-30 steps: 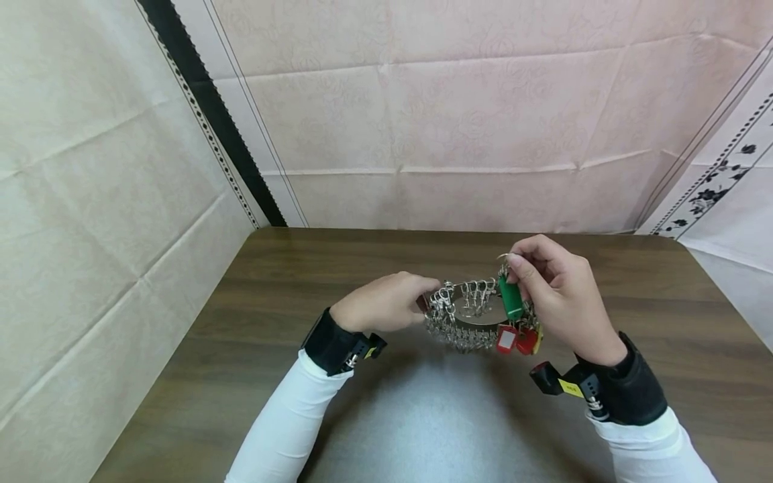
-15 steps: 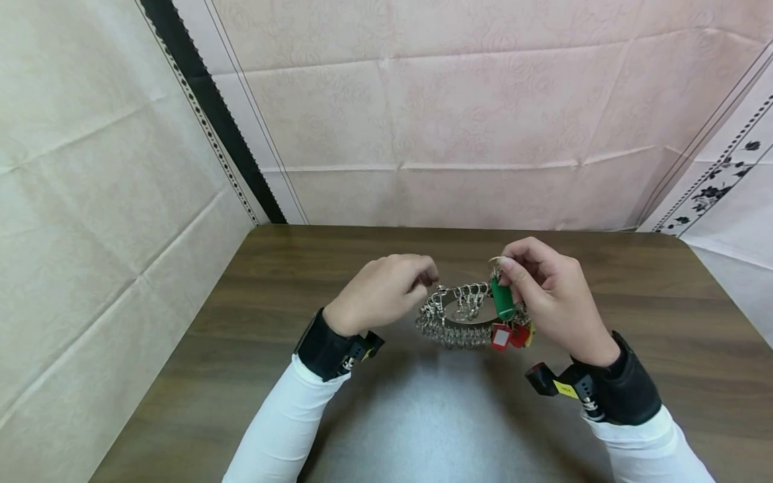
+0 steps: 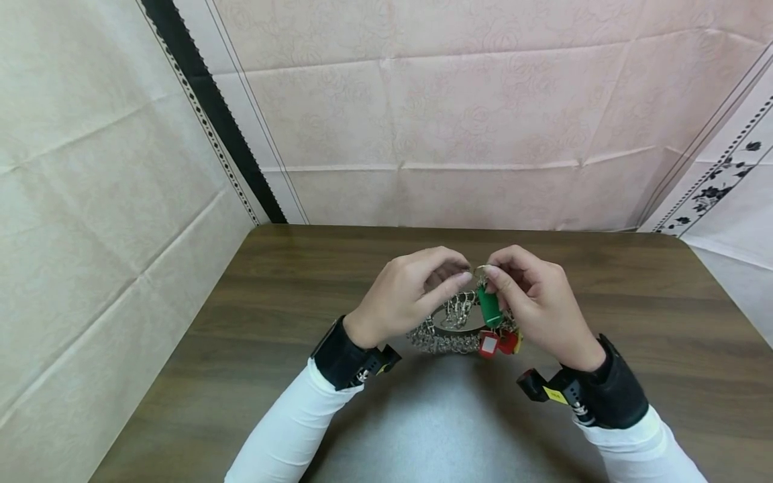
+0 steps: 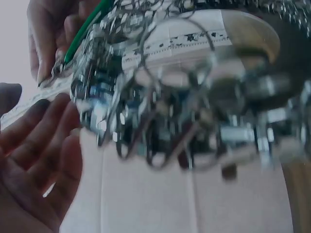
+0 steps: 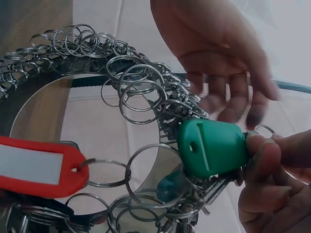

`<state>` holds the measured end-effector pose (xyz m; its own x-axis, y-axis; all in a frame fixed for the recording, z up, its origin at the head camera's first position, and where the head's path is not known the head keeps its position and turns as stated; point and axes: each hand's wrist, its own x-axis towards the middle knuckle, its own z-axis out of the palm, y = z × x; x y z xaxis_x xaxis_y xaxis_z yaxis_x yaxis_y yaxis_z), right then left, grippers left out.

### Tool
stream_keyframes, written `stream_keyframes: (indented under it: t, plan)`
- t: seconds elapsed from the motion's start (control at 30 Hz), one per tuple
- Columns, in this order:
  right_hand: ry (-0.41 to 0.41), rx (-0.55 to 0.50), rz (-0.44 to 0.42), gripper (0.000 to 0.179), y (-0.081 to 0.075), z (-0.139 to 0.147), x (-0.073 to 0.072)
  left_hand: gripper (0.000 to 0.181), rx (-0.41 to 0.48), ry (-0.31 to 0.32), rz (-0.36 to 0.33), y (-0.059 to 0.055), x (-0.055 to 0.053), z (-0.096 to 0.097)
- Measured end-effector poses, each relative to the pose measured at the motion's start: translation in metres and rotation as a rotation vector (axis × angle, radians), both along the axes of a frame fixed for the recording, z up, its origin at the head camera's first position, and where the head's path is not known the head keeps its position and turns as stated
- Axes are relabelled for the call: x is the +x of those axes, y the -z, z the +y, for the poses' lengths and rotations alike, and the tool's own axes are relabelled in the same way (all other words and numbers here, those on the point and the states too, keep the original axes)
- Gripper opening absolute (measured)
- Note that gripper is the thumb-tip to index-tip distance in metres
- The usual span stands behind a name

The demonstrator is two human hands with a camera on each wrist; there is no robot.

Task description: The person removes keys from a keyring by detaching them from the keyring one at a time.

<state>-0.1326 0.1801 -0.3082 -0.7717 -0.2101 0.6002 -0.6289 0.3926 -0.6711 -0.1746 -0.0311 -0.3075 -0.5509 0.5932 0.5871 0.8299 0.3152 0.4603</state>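
Observation:
My right hand [image 3: 539, 302] pinches a small metal ring [image 5: 265, 128] joined to a green key tag [image 3: 489, 307] between thumb and forefinger. The green tag hangs beside a round metal rack [image 3: 443, 333] lined with many swivel clasps and split rings [image 5: 141, 92]. From the left, my left hand [image 3: 417, 292] hovers over the rack's far-left side, fingers bent and thumb apart, close to the pinched ring. Between its fingers [image 4: 43, 141] I see nothing held. Red key tags [image 3: 488, 344] hang at the rack's right side; one red tag [image 5: 39, 167] shows a white label in the right wrist view.
A brown wooden table [image 3: 290, 322] lies under the rack, with a bright reflection near its front. Pale cloth [image 3: 483, 114] hangs behind and at both sides. A sliver of yellow tag [image 3: 518, 341] shows beside the red ones.
My left hand has let go of the rack's left side, risen and moved right toward the ring. My right hand, with the green key tag, and the rack have shifted slightly left.

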Motion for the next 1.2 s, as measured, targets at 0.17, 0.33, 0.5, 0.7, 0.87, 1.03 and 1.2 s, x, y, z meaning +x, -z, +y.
stream_keyframes:
  t: [0.17,0.33,0.5,0.7,0.87,1.03,1.2]
  plan:
    - [-0.013,0.002,-0.008,0.009,0.002,-0.003,0.0,0.019,0.04,0.001,0.042,0.003,0.002,0.006]
    - [-0.021,0.01,-0.024,0.008,0.003,-0.005,0.0,0.011,0.038,-0.016,0.053,0.006,0.002,0.007]
    - [-0.025,0.016,-0.032,0.008,0.004,-0.006,-0.001,0.009,0.051,0.0,0.042,0.007,0.002,0.007]
    - [-0.026,0.017,-0.037,0.007,0.006,-0.007,-0.002,0.008,0.051,0.028,0.03,0.006,0.002,0.008]
    - [-0.032,0.016,-0.052,0.006,0.007,-0.007,-0.002,0.008,0.044,0.034,0.01,0.007,0.002,0.009]
    - [-0.04,0.024,-0.083,0.004,0.007,-0.007,-0.003,0.006,0.058,0.018,-0.005,0.008,0.002,0.01]
    - [-0.028,0.035,-0.112,0.007,0.006,-0.005,-0.003,0.008,0.111,0.008,-0.06,0.009,0.003,0.012]
